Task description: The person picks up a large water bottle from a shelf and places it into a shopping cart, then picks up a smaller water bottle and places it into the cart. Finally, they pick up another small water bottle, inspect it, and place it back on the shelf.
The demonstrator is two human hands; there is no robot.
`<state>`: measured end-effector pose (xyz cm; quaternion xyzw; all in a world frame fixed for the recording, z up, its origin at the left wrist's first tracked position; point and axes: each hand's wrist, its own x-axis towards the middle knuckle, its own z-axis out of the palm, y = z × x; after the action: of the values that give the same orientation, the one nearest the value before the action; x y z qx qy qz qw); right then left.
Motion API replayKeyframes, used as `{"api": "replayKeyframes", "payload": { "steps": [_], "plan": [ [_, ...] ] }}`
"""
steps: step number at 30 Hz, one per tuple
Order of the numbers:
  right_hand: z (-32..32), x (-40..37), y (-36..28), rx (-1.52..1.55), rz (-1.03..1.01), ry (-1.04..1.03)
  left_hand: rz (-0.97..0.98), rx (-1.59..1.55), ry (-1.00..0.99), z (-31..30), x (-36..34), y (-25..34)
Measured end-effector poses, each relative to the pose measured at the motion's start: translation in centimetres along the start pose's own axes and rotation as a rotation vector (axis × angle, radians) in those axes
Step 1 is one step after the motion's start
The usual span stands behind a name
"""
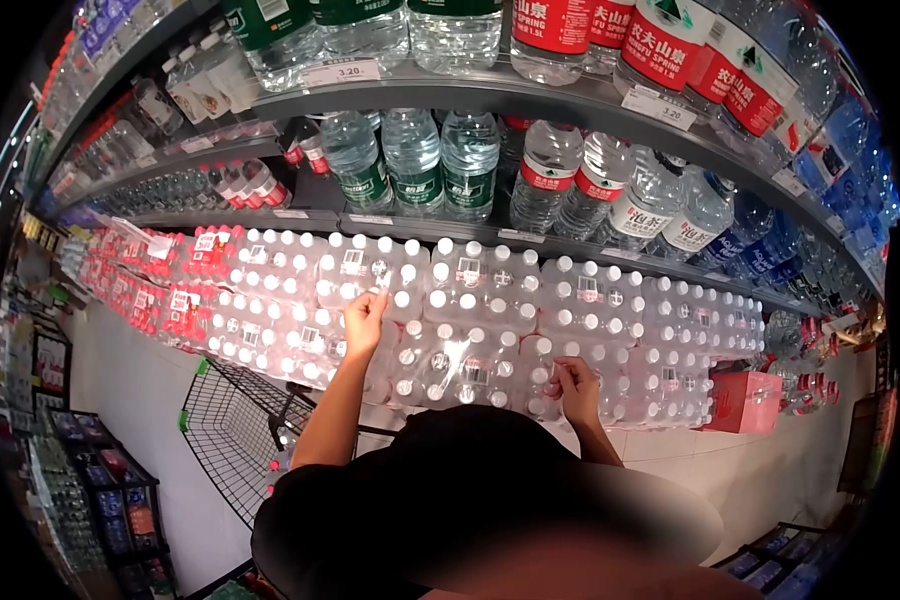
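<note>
Shrink-wrapped packs of clear water bottles with white caps stand in rows before me on the low level of the shelf. My left hand is at the wrap of the packs left of centre, its fingers drawn together in a pinch. Over the front row, my right hand is also closed, thumb and fingers together at the plastic. What either hand grips is too small to make out. Between the hands lies a front-row pack, its film shining in the light.
A wire shopping cart stands to the left below me. Shelves of larger bottles rise behind the packs. Red-capped packs are at the left, a pink-red box at the right end. Pale floor shows on both sides.
</note>
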<state>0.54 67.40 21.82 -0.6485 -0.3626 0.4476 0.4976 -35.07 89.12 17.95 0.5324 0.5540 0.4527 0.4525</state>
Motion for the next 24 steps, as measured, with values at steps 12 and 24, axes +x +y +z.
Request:
{"api": "replayKeyframes", "payload": {
  "steps": [12, 24],
  "plan": [
    [4.1, 1.5, -2.1, -0.245, -0.409, -0.425, 0.168, 0.202, 0.338, -3.9, -10.8, 2.9],
    [8.2, 0.2, -0.5, -0.176, -0.415, -0.889, -0.509, 0.959, 0.933, -19.4, -37.7, -8.4]
  ]
}}
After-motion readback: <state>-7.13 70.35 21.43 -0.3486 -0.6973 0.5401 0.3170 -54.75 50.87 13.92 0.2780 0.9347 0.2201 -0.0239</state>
